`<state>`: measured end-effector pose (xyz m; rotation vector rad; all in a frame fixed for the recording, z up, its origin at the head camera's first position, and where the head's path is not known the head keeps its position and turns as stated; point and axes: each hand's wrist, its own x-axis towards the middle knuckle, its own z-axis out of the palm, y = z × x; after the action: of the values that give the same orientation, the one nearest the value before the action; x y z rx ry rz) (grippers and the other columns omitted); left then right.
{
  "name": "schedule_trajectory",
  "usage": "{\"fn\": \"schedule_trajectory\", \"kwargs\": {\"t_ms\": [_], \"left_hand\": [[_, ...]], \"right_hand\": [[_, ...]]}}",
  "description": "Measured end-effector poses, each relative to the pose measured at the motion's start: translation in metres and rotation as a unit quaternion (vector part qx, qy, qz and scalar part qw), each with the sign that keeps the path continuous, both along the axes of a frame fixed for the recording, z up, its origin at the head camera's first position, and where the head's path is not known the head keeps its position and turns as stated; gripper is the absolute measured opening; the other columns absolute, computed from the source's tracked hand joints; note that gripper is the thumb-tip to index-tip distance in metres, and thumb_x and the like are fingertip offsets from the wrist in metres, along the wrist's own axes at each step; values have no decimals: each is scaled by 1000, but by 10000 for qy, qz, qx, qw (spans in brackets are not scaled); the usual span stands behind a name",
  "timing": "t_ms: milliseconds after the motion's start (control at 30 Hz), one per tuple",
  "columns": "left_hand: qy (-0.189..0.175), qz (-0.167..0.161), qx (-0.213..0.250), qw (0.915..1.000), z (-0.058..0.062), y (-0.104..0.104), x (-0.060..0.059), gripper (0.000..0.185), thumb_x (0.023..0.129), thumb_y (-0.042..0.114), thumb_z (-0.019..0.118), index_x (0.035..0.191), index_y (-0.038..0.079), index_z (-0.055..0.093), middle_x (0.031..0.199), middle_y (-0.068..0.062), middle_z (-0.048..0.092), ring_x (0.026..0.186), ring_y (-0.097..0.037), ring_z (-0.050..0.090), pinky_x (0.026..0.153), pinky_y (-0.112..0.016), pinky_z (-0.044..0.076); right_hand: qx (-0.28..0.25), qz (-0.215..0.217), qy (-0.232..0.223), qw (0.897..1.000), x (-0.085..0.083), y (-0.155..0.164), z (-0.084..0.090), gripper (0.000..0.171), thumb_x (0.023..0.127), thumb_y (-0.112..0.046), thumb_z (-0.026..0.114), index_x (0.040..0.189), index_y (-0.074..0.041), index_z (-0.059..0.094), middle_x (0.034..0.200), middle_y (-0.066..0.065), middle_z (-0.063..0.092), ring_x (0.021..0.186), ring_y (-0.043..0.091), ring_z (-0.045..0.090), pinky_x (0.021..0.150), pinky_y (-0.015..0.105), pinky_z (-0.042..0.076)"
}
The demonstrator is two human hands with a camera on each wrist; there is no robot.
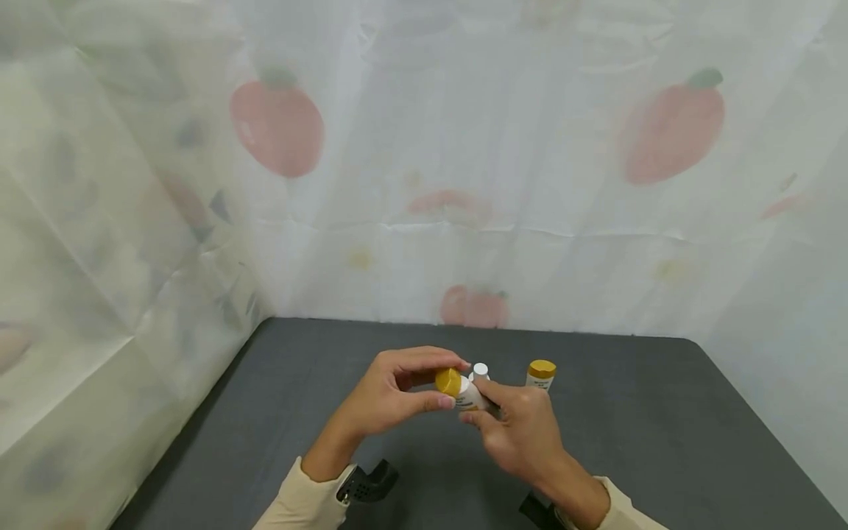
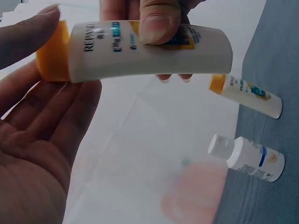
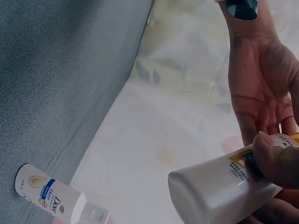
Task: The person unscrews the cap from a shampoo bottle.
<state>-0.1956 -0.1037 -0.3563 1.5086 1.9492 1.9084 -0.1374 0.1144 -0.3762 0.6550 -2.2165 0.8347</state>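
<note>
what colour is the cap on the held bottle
Yellow-orange; the bottle cap shows best in the left wrist view.

Looks like a little curtained-off setup tbh: thin pale sheeting [image 1: 517,125] with faded red fruit prints [image 1: 281,132] hangs behind and beside a dark grey tabletop [image 1: 662,427]. Can't tell what building.

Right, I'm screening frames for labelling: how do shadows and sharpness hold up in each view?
Head view: a soft shadow low on the grey table, fruit prints hazy; left wrist: left hand in shade, REPAND lettering readable on the held bottle, fruit print behind blurred; right wrist: Dove bottle legible, held bottle's base shaded.
</note>
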Motion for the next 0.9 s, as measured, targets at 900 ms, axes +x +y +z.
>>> {"fn": "schedule_trajectory", "kwargs": {"t_ms": [900], "left_hand": [[68, -130, 872, 9961, -5, 15, 9, 24, 99, -3, 67, 121, -13, 69, 117, -36, 65, 110, -17, 71, 85, -28, 63]], "right_hand": [[-107, 233, -93, 9996, 4, -3, -3, 30, 70, -10, 94, 95, -11, 78, 73, -3, 77, 56, -9, 59, 53, 8, 46]]}}
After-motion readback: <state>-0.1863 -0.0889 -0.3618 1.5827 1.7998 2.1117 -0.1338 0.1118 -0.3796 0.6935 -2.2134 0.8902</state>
